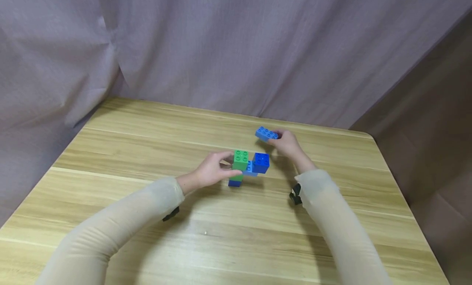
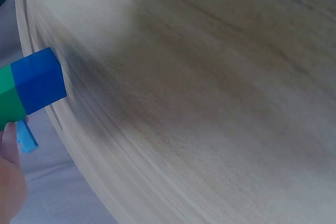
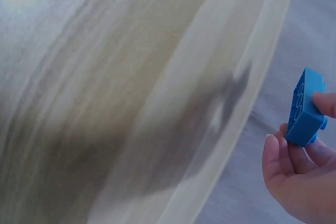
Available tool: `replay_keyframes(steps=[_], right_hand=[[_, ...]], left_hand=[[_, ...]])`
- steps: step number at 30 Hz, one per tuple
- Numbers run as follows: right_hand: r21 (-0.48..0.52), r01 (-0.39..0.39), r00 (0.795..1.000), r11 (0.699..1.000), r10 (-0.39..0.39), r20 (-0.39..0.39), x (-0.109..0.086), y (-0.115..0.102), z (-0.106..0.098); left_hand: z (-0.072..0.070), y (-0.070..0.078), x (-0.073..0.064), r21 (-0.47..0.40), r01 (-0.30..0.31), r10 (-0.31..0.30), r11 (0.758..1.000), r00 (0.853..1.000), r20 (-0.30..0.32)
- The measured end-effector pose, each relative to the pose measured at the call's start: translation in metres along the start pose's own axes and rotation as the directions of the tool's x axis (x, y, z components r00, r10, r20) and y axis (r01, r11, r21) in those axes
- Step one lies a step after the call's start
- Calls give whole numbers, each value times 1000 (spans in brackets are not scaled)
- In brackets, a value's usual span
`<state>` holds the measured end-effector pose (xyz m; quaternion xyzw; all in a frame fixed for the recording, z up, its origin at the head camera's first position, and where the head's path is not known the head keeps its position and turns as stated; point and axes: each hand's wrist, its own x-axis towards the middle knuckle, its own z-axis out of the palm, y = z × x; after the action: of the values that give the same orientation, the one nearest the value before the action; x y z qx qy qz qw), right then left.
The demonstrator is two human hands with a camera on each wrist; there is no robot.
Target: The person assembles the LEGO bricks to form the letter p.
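Note:
My left hand (image 1: 212,169) grips a small assembly of toy building blocks near the table's middle. A green block (image 1: 240,160) tops it, with another green block and a dark blue block (image 2: 39,80) below. Out to the right of this stack sticks a light blue block (image 1: 250,170), bearing a dark blue block (image 1: 261,163) at its end. Farther back, my right hand (image 1: 288,145) pinches a separate light blue block (image 1: 266,133) between thumb and fingers, studs up. In the right wrist view this light blue block (image 3: 307,107) shows its hollow underside.
The wooden table (image 1: 155,129) has a rounded back right corner. A grey-purple curtain (image 1: 228,51) hangs behind it, and darker cloth (image 1: 439,125) hangs on the right. A tiny pale speck (image 1: 205,233) lies on the tabletop near the front.

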<state>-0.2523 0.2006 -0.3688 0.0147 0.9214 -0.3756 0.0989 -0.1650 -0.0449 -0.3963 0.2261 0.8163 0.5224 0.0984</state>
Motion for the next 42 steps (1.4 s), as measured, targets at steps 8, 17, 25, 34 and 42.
replay_keyframes(steps=[8, 17, 25, 34, 42], right_hand=[[20, 67, 998, 998, -67, -12, -10, -9, -7], [-8, 107, 994, 994, -107, -25, -23, -13, -15], [-24, 130, 991, 991, -130, -9, -39, -19, -27], [-24, 163, 987, 986, -163, 13, -60, -32, -37], [22, 226, 973, 974, -227, 35, -77, -44, -39]], left_hand=[[0, -1, -1, -8, -22, 22, 1000, 1000, -10], [1, 2, -1, -16, -27, 27, 1000, 1000, -10], [1, 3, -1, -23, -8, 8, 1000, 1000, -7], [1, 4, -1, -22, -5, 5, 1000, 1000, -1], [2, 4, -1, -27, -9, 9, 1000, 1000, -4]])
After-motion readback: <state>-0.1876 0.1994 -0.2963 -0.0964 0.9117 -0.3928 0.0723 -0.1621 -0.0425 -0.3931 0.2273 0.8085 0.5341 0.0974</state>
